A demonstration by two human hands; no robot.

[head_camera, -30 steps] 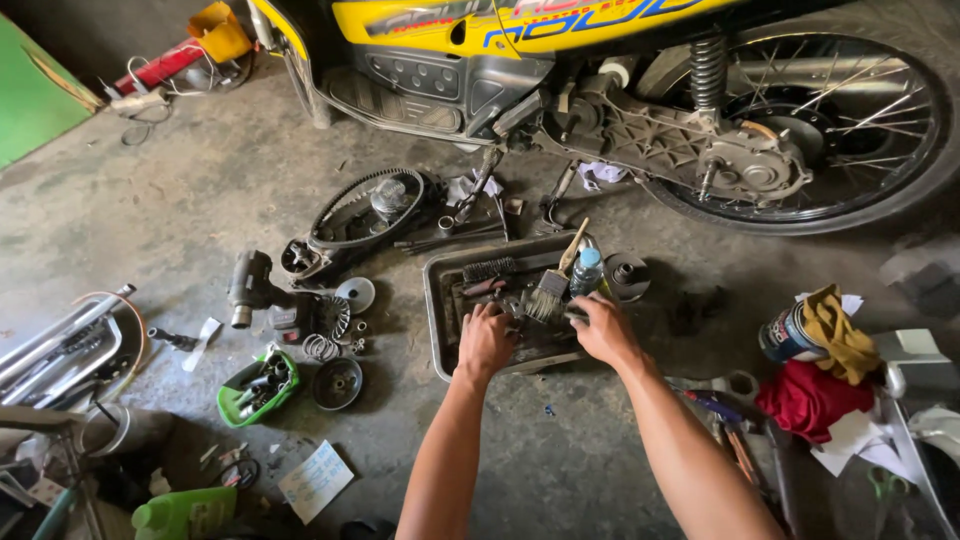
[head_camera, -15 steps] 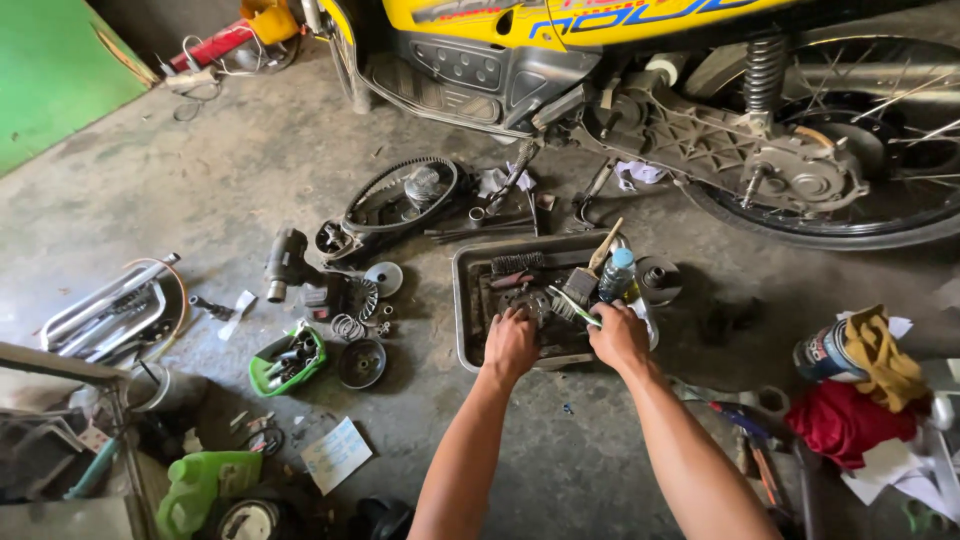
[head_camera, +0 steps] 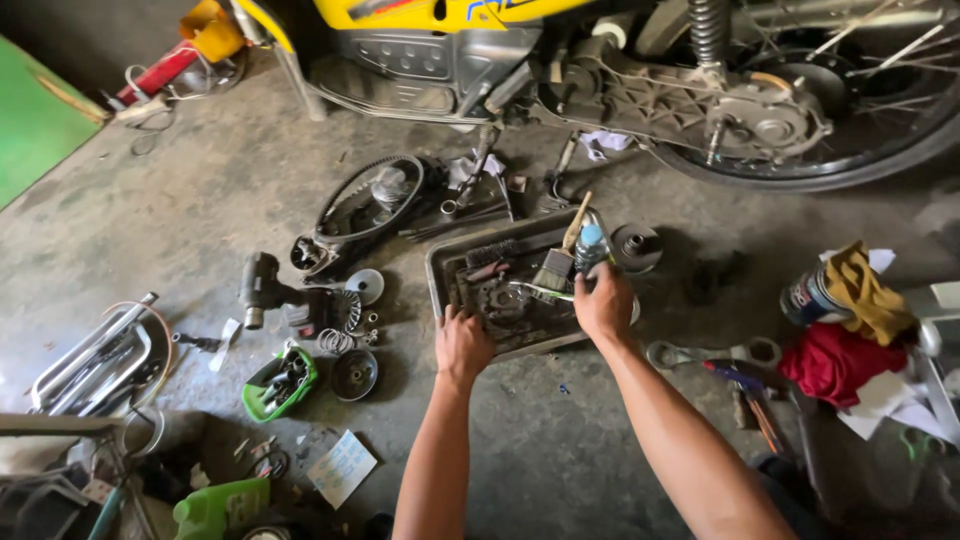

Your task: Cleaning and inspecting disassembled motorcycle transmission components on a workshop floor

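Head cam's got me mid-cleanup on the floor, left hand point(head_camera: 463, 345) gripping the near rim of the grimy metal tray point(head_camera: 445, 275), right hand point(head_camera: 603, 303) wrapped round a small blue-capped bottle point(head_camera: 590, 245) over it, so next I'd guess tipping it carefully onto the greasy parts point(head_camera: 500, 295).

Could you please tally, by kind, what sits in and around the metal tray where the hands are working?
Metal tray: 1
Paintbrush: 1
Small bottle, in the right hand: 1
Hands, counting the left hand on the tray's near edge: 2
Total: 5
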